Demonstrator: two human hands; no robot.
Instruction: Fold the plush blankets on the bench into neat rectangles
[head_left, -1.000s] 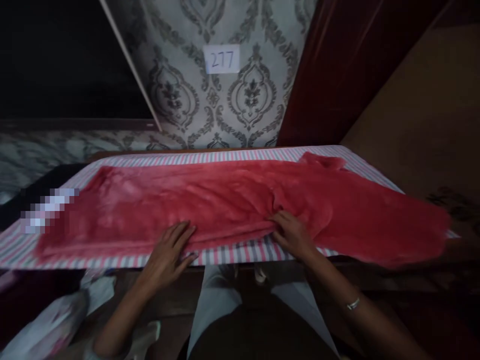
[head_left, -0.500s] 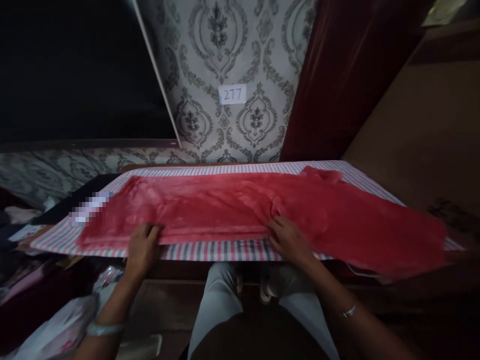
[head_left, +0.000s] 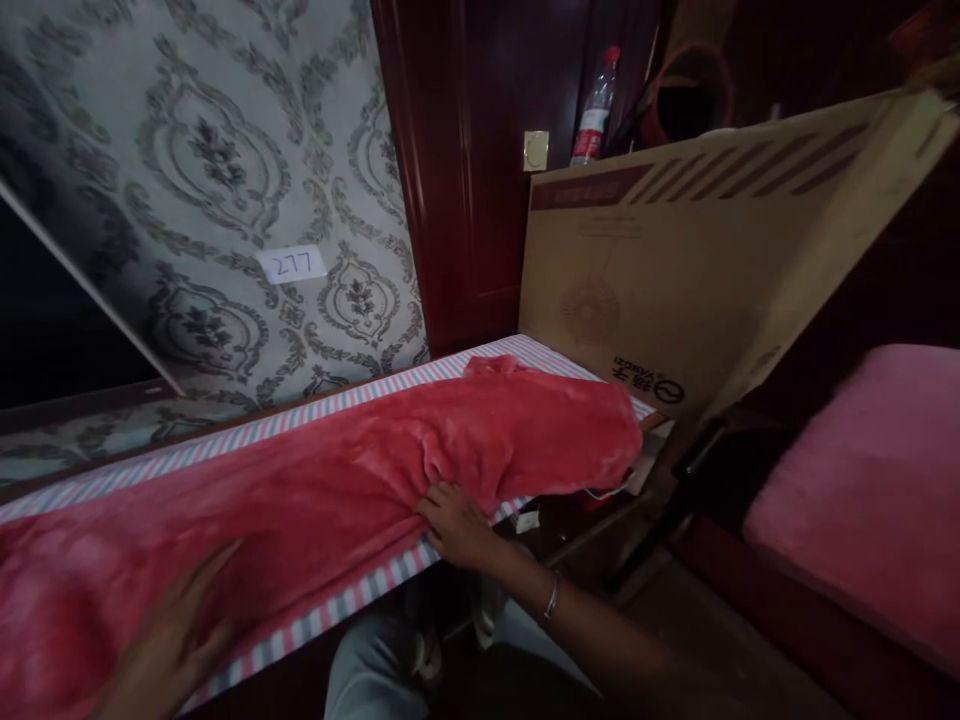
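A long red plush cloth (head_left: pixel 300 500), perhaps a garment, lies along a table covered with a striped cloth (head_left: pixel 360 595). Several creases gather in its middle, and a small flap sticks out at its far edge. My right hand (head_left: pixel 457 525) has its fingers bent over the near edge of the plush cloth, beside the creases, gripping it. At the lower left, my left hand (head_left: pixel 176 640) is over the plush cloth with its fingers stretched out and apart. It is slightly blurred, and whether it touches the cloth I cannot tell.
A large cardboard box (head_left: pixel 652 270) stands at the table's right end, with a red-capped plastic bottle (head_left: pixel 592 115) behind its top edge. Pink fluffy cushioning (head_left: pixel 870 490) is at the right. A dark screen (head_left: pixel 60 320) stands at the left, before a patterned wall (head_left: pixel 217 150).
The view has swung right, bringing the box, bottle and pink cushioning into sight. My left hand has left the cloth's near edge and opened; my right hand stays by the creases.
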